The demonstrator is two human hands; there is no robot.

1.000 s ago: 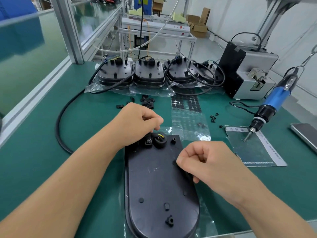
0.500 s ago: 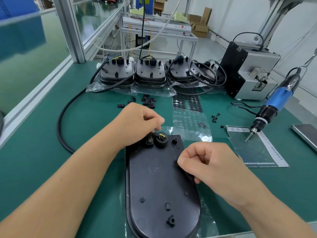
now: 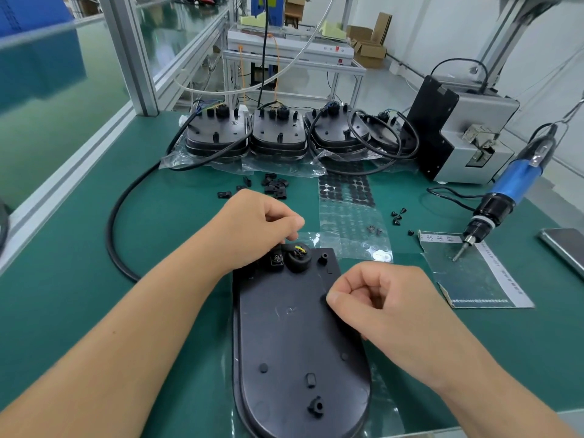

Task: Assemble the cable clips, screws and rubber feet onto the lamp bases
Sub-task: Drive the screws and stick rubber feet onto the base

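Observation:
A black lamp base (image 3: 290, 336) lies underside up in front of me. My left hand (image 3: 252, 229) curls over its top left corner, fingertips at the cable clip (image 3: 276, 260) beside the round cable grommet (image 3: 298, 256). My right hand (image 3: 388, 305) has its fingers curled, and its thumb tip presses a small dark rubber foot (image 3: 323, 299) at the base's right edge. Loose cable clips (image 3: 275, 184), a sheet of rubber feet (image 3: 347, 191) and a few screws (image 3: 398, 216) lie beyond the base.
Several stacked lamp bases (image 3: 278, 134) with cables stand at the back. A grey machine (image 3: 461, 134) and a hanging blue electric screwdriver (image 3: 505, 197) are at the right, over a plastic sheet (image 3: 467, 273). A thick black cable (image 3: 117, 216) loops at the left. A phone (image 3: 565, 248) lies far right.

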